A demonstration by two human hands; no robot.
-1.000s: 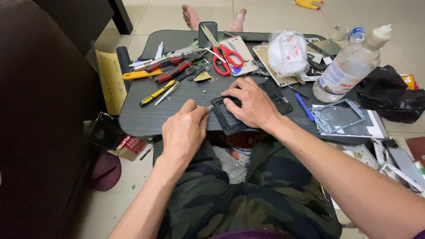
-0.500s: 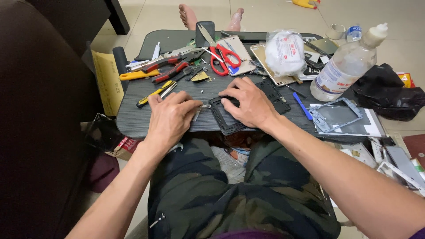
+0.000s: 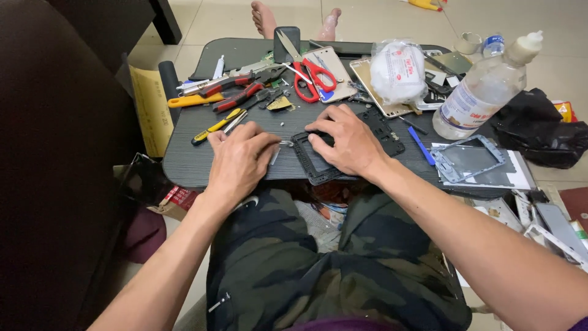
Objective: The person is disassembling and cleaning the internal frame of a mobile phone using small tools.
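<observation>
A black rectangular phone frame (image 3: 313, 168) lies at the near edge of the dark low table (image 3: 184, 162), above my lap. My right hand (image 3: 346, 141) rests flat on the frame's upper part and holds it down, with the fingertips on its left side. My left hand (image 3: 240, 160) lies on the table just left of the frame, its fingers curled round a thin silver tool (image 3: 283, 143). The tool's tip points at the frame's top left corner. Most of the tool is hidden under the hand.
Pliers and screwdrivers (image 3: 229, 92) lie at the back left and red-handled scissors (image 3: 312, 76) at the back middle. A bagged white roll (image 3: 398, 70), a clear plastic bottle (image 3: 481, 95), a blue pen-like tool (image 3: 421, 145), a silver frame (image 3: 468, 158) and a black cloth (image 3: 539, 132) are on the right. Someone's bare feet (image 3: 294, 18) show beyond the table.
My left hand has slid a little left and farther onto the table, staying beside the frame. My right hand has kept its place on the frame.
</observation>
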